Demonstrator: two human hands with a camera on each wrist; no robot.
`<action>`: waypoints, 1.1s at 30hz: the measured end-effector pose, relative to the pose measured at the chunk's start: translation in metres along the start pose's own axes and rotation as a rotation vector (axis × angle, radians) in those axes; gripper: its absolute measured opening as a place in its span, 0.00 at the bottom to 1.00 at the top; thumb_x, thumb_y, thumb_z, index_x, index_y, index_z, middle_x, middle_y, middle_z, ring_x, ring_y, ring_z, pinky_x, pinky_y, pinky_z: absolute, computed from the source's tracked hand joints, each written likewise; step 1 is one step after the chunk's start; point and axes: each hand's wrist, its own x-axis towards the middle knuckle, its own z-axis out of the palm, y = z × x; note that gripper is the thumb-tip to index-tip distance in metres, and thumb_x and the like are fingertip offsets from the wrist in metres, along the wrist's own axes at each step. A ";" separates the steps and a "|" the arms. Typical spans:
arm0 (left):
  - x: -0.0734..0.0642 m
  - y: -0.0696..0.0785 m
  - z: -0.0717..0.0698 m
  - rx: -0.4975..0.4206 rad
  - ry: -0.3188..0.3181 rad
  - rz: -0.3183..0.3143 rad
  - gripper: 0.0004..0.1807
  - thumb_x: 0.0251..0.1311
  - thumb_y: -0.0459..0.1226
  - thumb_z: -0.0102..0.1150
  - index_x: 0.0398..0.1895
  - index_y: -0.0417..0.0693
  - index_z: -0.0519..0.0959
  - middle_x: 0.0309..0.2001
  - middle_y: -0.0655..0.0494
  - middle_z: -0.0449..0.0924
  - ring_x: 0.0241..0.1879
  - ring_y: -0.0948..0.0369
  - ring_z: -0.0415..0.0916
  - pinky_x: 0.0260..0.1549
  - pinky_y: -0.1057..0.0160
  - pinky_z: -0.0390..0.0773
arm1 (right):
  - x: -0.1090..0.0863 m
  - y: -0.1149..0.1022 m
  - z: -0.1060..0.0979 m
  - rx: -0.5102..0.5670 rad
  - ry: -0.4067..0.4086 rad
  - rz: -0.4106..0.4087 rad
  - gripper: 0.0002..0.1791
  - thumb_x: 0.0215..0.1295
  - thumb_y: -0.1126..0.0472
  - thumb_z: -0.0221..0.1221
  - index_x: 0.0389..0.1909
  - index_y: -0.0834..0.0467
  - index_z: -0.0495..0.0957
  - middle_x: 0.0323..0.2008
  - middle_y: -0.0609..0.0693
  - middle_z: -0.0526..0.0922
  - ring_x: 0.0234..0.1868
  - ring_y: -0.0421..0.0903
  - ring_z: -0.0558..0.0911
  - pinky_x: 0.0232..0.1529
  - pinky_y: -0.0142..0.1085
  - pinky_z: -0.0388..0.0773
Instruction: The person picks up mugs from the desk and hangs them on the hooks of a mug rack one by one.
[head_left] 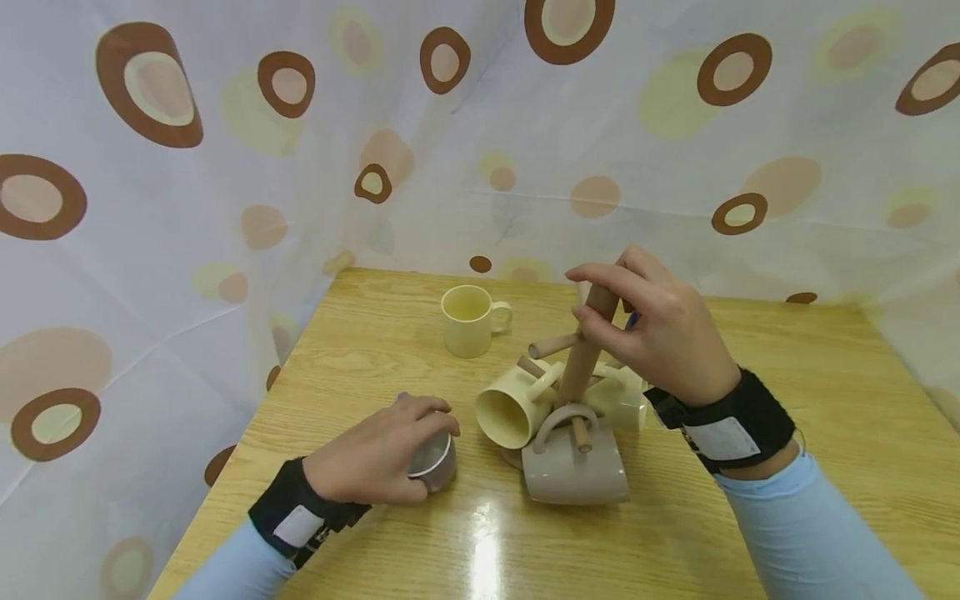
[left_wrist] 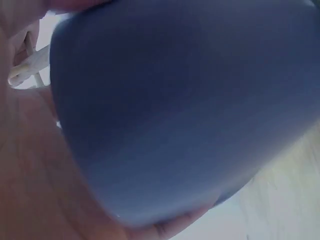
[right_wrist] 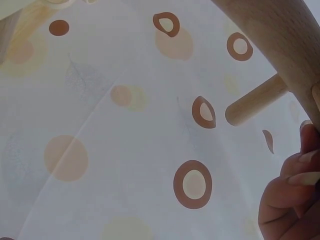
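Circle-patterned curtain (head_left: 495,133) is hanging behind wooden table (head_left: 787,517) | left hand (head_left: 382,454) is gripping grey mug (head_left: 438,468), left of mug tree (head_left: 580,367) | right hand (head_left: 667,325) is pinching the mug tree's upper end | beige mug (head_left: 576,475), two yellow mugs (head_left: 504,412) are hanging on it | upright yellow mug (head_left: 467,327) is standing behind

The mug stand (head_left: 581,371) looks like smooth, matt, finely grained wood, while the wooden surface (head_left: 375,554) is glossy — a bright glare lies on it. The taupe mug (head_left: 576,473), grey mug (head_left: 442,473) and upright yellow mug (head_left: 467,335) look like smooth glazed ceramic. The wrist bands (head_left: 771,415) look like matt fabric — the patterned sheet (head_left: 510,125), thin and creased, could be cloth or plastic.
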 end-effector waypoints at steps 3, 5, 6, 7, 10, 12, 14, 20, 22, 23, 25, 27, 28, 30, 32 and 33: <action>0.001 0.002 0.004 0.007 0.019 -0.004 0.23 0.35 0.39 0.61 0.42 0.59 0.73 0.59 0.55 0.68 0.56 0.58 0.64 0.57 0.45 0.68 | 0.000 -0.001 -0.001 -0.013 0.000 0.000 0.18 0.51 0.64 0.64 0.46 0.56 0.81 0.24 0.47 0.70 0.24 0.36 0.65 0.21 0.28 0.61; 0.001 0.004 0.008 0.021 0.040 -0.014 0.19 0.37 0.40 0.60 0.38 0.60 0.73 0.60 0.55 0.69 0.60 0.57 0.62 0.55 0.44 0.69 | 0.001 -0.001 -0.001 -0.023 0.004 -0.006 0.17 0.51 0.64 0.64 0.45 0.55 0.82 0.24 0.47 0.70 0.24 0.38 0.66 0.21 0.29 0.62; 0.001 0.004 0.009 0.031 0.058 -0.015 0.16 0.39 0.40 0.60 0.36 0.61 0.74 0.60 0.54 0.69 0.61 0.55 0.61 0.53 0.44 0.70 | 0.001 -0.002 -0.001 -0.028 0.007 -0.011 0.17 0.51 0.64 0.64 0.45 0.55 0.82 0.24 0.47 0.70 0.24 0.38 0.67 0.20 0.30 0.63; 0.001 0.004 0.011 0.039 0.075 -0.017 0.13 0.42 0.42 0.60 0.35 0.61 0.73 0.59 0.54 0.70 0.61 0.54 0.61 0.51 0.43 0.70 | 0.002 -0.002 -0.001 -0.032 0.008 -0.013 0.17 0.51 0.64 0.64 0.45 0.55 0.82 0.24 0.47 0.70 0.24 0.39 0.67 0.20 0.31 0.63; 0.000 0.004 0.016 0.048 0.146 -0.003 0.09 0.53 0.50 0.61 0.33 0.61 0.75 0.58 0.54 0.71 0.60 0.56 0.63 0.48 0.44 0.72 | 0.002 -0.002 -0.001 -0.035 0.000 -0.006 0.17 0.52 0.63 0.63 0.46 0.55 0.81 0.24 0.46 0.69 0.24 0.39 0.67 0.20 0.31 0.63; 0.000 0.004 0.018 0.066 0.189 0.008 0.14 0.56 0.55 0.59 0.37 0.60 0.77 0.58 0.53 0.71 0.57 0.57 0.65 0.48 0.44 0.72 | 0.002 -0.002 -0.002 -0.034 -0.010 0.004 0.16 0.53 0.62 0.63 0.46 0.54 0.81 0.24 0.46 0.69 0.25 0.39 0.66 0.20 0.31 0.63; 0.000 0.004 0.018 0.109 0.226 -0.026 0.23 0.54 0.60 0.57 0.45 0.58 0.77 0.60 0.50 0.70 0.57 0.56 0.65 0.46 0.44 0.73 | 0.001 -0.002 -0.002 -0.035 -0.021 0.012 0.16 0.54 0.61 0.62 0.46 0.54 0.81 0.24 0.46 0.68 0.24 0.39 0.66 0.20 0.31 0.63; -0.008 0.004 0.015 0.136 0.155 -0.360 0.50 0.43 0.71 0.55 0.67 0.54 0.63 0.66 0.43 0.63 0.60 0.46 0.63 0.39 0.39 0.75 | 0.000 -0.003 -0.001 -0.025 -0.021 0.019 0.17 0.53 0.62 0.63 0.46 0.55 0.81 0.23 0.47 0.68 0.23 0.42 0.66 0.19 0.35 0.64; -0.010 0.005 0.014 0.087 0.090 -0.446 0.49 0.43 0.67 0.57 0.69 0.55 0.61 0.66 0.44 0.63 0.58 0.47 0.64 0.35 0.42 0.77 | -0.001 -0.002 0.000 -0.028 -0.027 0.022 0.16 0.54 0.61 0.63 0.46 0.54 0.81 0.24 0.47 0.68 0.23 0.42 0.66 0.19 0.35 0.64; -0.010 0.006 0.014 0.068 0.061 -0.471 0.49 0.43 0.64 0.58 0.69 0.55 0.60 0.66 0.45 0.63 0.57 0.48 0.65 0.33 0.44 0.77 | -0.001 -0.002 0.000 -0.026 -0.028 0.021 0.17 0.54 0.61 0.63 0.46 0.55 0.81 0.24 0.47 0.68 0.24 0.41 0.66 0.19 0.35 0.64; -0.008 0.009 0.013 0.061 0.010 -0.504 0.47 0.43 0.59 0.57 0.70 0.55 0.59 0.66 0.47 0.63 0.57 0.50 0.64 0.31 0.47 0.78 | -0.002 -0.002 0.000 -0.024 -0.029 0.021 0.17 0.54 0.61 0.62 0.47 0.55 0.81 0.24 0.47 0.68 0.24 0.41 0.66 0.20 0.32 0.63; -0.007 0.013 0.011 0.074 -0.015 -0.505 0.47 0.41 0.53 0.56 0.70 0.53 0.59 0.66 0.48 0.62 0.58 0.50 0.62 0.32 0.47 0.77 | -0.002 -0.001 -0.001 -0.024 -0.028 0.022 0.17 0.54 0.62 0.63 0.47 0.55 0.81 0.24 0.47 0.68 0.24 0.41 0.67 0.21 0.30 0.63; -0.006 0.014 0.010 0.080 -0.021 -0.501 0.47 0.40 0.52 0.55 0.70 0.53 0.59 0.67 0.47 0.61 0.60 0.49 0.60 0.33 0.46 0.78 | -0.002 -0.001 -0.001 -0.025 -0.026 0.022 0.17 0.54 0.62 0.63 0.48 0.55 0.81 0.24 0.47 0.68 0.24 0.40 0.67 0.21 0.29 0.62; -0.007 0.016 0.009 0.093 -0.020 -0.492 0.45 0.42 0.51 0.55 0.70 0.56 0.59 0.68 0.47 0.59 0.63 0.46 0.55 0.33 0.42 0.78 | -0.002 -0.002 -0.002 -0.028 -0.022 0.022 0.18 0.54 0.62 0.63 0.48 0.55 0.81 0.24 0.47 0.68 0.24 0.41 0.67 0.21 0.29 0.61; -0.009 0.016 0.007 0.100 -0.009 -0.471 0.42 0.44 0.49 0.54 0.70 0.62 0.60 0.69 0.45 0.57 0.65 0.41 0.51 0.32 0.38 0.77 | -0.002 -0.002 -0.002 -0.028 -0.014 0.021 0.18 0.54 0.62 0.63 0.48 0.55 0.81 0.24 0.47 0.68 0.24 0.42 0.67 0.21 0.30 0.62; -0.010 0.015 0.006 0.105 -0.003 -0.458 0.41 0.45 0.49 0.55 0.69 0.65 0.61 0.70 0.44 0.56 0.65 0.39 0.50 0.30 0.37 0.78 | -0.002 -0.002 -0.003 -0.032 -0.019 0.022 0.18 0.54 0.61 0.63 0.48 0.55 0.81 0.24 0.47 0.68 0.24 0.42 0.67 0.21 0.30 0.62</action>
